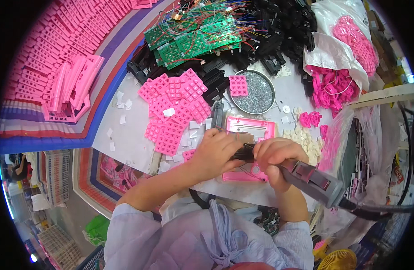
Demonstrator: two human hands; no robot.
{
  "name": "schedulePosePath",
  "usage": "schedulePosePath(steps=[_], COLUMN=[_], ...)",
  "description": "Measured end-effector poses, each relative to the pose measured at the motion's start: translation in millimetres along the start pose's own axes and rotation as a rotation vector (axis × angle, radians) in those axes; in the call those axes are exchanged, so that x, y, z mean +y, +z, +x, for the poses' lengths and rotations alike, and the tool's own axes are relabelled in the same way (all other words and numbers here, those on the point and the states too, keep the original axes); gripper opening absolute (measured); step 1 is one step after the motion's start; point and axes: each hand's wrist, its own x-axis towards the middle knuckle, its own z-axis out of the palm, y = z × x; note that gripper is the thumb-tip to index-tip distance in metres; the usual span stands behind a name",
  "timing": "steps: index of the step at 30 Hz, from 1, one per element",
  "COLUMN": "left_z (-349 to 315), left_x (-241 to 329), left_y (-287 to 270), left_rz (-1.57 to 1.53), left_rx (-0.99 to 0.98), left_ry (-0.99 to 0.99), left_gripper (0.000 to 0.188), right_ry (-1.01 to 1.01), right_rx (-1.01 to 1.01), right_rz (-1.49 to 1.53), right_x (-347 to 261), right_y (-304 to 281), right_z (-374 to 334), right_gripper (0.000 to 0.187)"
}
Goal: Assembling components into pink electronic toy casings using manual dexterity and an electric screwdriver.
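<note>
My right hand (279, 158) is wrapped round a grey corded electric screwdriver (314, 181), which lies slantwise with its tail to the lower right. My left hand (217, 150) has its fingers curled on a small black part (244, 154), close to the tool's front end. Both hands are over an open pink plastic housing (268, 129), lying flat on the table in front of me. Thin wires and a brown piece (243, 137) show inside it. The tool's tip and the left fingertips are partly hidden.
Pink keypads (173, 101) lie heaped to the left. Behind are green circuit boards (198, 42) with wires, black parts (279, 31) and a round tin of screws (256, 101). Cream pieces (301, 132) lie to the right. Pink housings (72, 87) fill the far left.
</note>
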Motion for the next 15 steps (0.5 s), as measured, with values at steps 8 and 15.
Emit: schedulePosePath(steps=[8,15], left_z=[-2,-4], left_x=[0,2], left_y=[3,0], left_rz=[0.03,0.058], left_rx=[0.048,0.012], left_ry=[0.075,0.107], left_gripper=[0.042,0.044], right_ry=[0.021,0.111], right_rx=[-0.13,-0.234], right_rz=[-0.103,-0.178], right_x=[3,1], right_y=[3,-8], right_z=[11,12], right_gripper=[0.016,0.015])
